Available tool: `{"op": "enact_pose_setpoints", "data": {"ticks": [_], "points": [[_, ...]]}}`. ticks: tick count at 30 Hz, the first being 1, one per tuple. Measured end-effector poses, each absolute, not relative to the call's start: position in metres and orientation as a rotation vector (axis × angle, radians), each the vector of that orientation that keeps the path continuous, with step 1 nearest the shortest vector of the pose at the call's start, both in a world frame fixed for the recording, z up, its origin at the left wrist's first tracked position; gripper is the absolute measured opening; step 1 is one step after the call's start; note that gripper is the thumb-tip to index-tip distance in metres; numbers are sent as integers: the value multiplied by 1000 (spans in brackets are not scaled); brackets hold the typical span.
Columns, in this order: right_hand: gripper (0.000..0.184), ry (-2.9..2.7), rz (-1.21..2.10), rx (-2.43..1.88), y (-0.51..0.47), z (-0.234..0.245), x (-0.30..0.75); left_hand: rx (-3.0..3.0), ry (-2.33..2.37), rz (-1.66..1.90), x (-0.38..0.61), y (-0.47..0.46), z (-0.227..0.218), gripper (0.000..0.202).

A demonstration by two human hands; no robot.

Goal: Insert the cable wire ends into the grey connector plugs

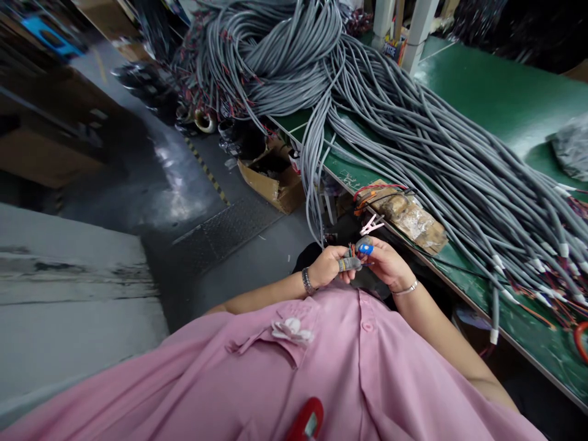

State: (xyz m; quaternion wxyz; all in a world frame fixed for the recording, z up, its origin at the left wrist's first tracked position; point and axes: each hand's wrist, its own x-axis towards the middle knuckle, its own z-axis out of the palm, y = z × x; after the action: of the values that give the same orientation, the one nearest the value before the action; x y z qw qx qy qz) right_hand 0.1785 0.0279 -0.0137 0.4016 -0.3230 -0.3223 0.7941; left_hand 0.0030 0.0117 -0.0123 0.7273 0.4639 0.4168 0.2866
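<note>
In front of my waist, both hands come together around a small bunch of thin coloured wires (352, 250), with red and green strands visible. My left hand (328, 267) pinches the bunch from the left and has a grey cover on one finger. From the other side, my right hand (388, 264) grips the wires; a grey cover and a blue band are on its fingers. Where the wires run below the fingers is hidden. Just above my right hand is a pale pink clip (371, 225), beside a tape-wrapped block (413, 217) at the table edge.
Long grey cables (413, 128) lie heaped along the green table (496, 79), some hanging over its edge. An open cardboard box (271, 184) stands on the floor below. At left is a pale worn surface (78, 288); a red-handled tool (581, 342) lies far right.
</note>
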Motion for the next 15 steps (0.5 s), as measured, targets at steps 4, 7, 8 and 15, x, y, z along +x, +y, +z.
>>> {"op": "enact_pose_setpoints", "data": {"ticks": [4,7,8,15], "points": [[20,-734,1885,-882,27,-18,183,1031,986,697,2,12,-12,38],[27,-670,1853,-929,27,-24,187,1005,1026,744,1,11,-12,37],[31,-633,1845,-945,28,-26,188,999,1036,756,1,11,-11,37],[53,-636,1810,-936,42,-13,185,1039,1005,826,3,17,2,36]]}}
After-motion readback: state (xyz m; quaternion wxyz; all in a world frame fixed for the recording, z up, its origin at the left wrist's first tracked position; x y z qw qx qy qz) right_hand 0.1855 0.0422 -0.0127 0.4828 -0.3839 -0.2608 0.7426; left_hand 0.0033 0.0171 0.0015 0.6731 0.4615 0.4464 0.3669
